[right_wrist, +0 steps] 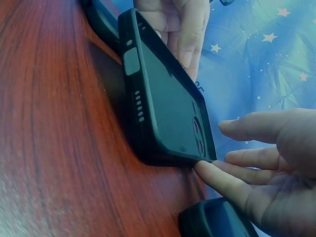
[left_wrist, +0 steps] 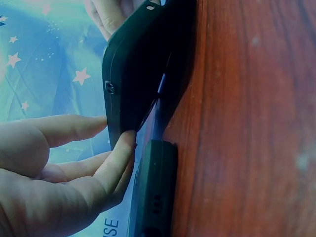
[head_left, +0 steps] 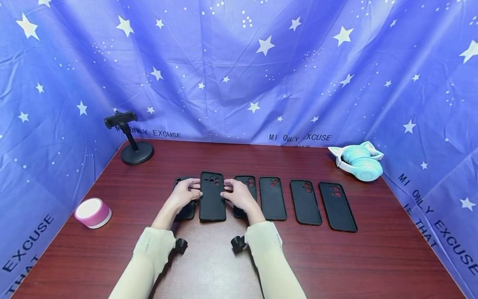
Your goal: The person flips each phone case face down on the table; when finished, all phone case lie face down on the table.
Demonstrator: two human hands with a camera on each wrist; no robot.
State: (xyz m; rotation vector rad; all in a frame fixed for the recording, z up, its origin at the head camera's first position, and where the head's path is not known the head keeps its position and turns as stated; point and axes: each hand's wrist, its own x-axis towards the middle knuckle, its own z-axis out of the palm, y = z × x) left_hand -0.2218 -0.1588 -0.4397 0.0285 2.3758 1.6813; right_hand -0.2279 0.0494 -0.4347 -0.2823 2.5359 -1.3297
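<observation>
Holding a thin, black, rectangular phone case by its two long sides, the person has it just left of the middle of the dark red wooden table, tilted, its inner side upward and the round camera cutout at the far end. Whether the near edge touches the wood I cannot tell. The left hand pinches the left wall between thumb and fingers; the right hand pinches the right wall with the thumb and a finger behind it, while another finger stands spread, apart from the case. The case looks very light and is probably soft, rubbery silicone: bendy along the walls, flatter and stiffer across the back, little apt to slip and hard to break. Such walls would likely bow inward under a hard squeeze, so a gentle pinch midway along both sides seems best, with the thumbs clear of the cutout. Similar black cases lie close by, one partly hidden beside the left hand and four to the right, leaving limited room for fingers.
</observation>
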